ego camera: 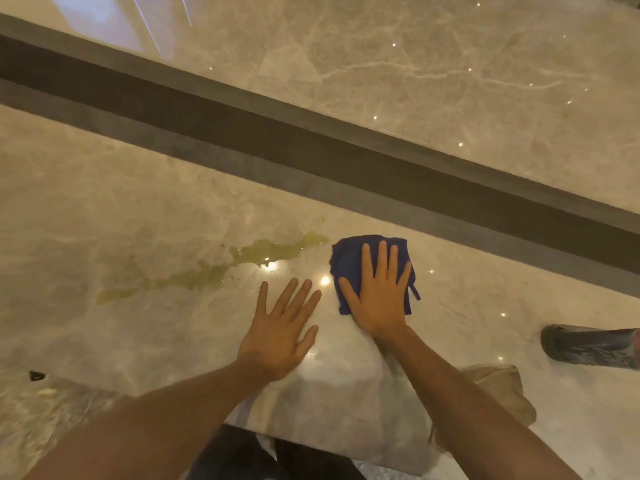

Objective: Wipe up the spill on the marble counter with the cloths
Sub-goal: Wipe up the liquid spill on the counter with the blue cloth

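Note:
A yellow-green spill point(221, 268) streaks across the marble counter point(104, 209), running from lower left up to the right. Just right of the spill's upper end lies a folded dark blue cloth point(349, 258). My right hand point(377, 292) presses flat on that cloth with fingers straight and spread. My left hand point(280, 327) rests flat on the bare marble beside it, fingers spread, holding nothing, a little below the spill. A second, beige cloth point(502, 393) lies crumpled at the counter's near right, partly hidden by my right forearm.
A dark recessed channel point(311, 150) runs diagonally behind the work area, with a marble wall panel point(450, 81) beyond it. A dark patterned cup or bottle point(588, 346) lies on its side at the right edge. A small black object point(36, 375) sits at the near left.

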